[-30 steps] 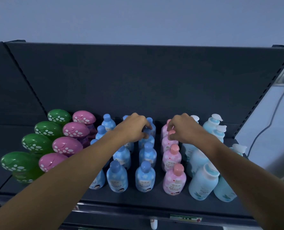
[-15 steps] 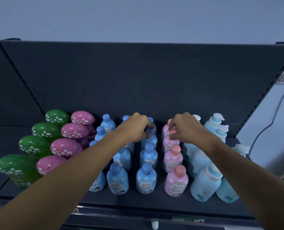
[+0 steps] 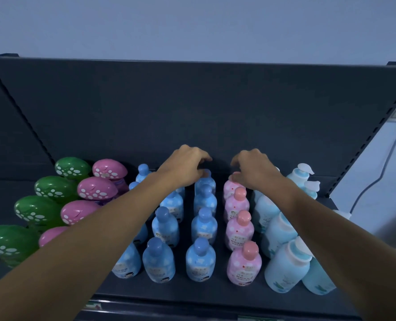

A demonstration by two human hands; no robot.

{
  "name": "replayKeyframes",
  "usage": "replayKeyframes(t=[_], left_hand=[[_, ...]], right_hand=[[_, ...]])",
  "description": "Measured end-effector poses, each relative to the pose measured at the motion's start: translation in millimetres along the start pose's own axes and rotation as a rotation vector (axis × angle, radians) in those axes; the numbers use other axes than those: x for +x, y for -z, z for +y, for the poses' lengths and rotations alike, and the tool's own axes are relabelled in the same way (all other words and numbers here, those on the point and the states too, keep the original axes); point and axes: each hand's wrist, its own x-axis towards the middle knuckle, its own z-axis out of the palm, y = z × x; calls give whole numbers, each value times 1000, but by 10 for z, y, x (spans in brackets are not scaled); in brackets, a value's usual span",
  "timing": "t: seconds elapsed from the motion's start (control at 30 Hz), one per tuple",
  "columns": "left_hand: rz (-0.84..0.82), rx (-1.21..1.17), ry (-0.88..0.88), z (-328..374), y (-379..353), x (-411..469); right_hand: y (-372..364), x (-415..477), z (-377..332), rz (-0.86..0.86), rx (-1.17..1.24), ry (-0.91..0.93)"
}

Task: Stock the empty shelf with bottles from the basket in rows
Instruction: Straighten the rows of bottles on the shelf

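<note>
I have both hands at the back of the shelf. The left hand hovers half-open, fingers loosely arched, over the rearmost blue bottle and grips nothing. The right hand arches over the rearmost pink bottle beside it. I cannot tell whether it pinches the cap. Bottles stand upright in rows from the shelf's front edge to its back.

Left hand arches over rear blue bottle, right hand over pink bottle.
</note>
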Motion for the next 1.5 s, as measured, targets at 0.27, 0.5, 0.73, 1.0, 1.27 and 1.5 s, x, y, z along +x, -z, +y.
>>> replayKeyframes(t=[0.27,0.5,0.73,1.0,1.27,1.5], left_hand=[[-48,1,48,-5,-153,44],[-49,-19,73,8,-158,24],[72,-47,49,187,59,-149],[33,-182,-160,871,203,-746],[-74,-178,-259,1589,-94,-1102],[-202,-40,-253,1817,-434,-1112]], right_hand=[[-151,68,34,9,-9,-10],[-175,80,40,11,-27,-13],[233,-175,64,85,31,9],[998,-1226,346,114,27,-30],[992,-1869,929,-8,-20,26],[629,-1962,1403,-54,-36,137]])
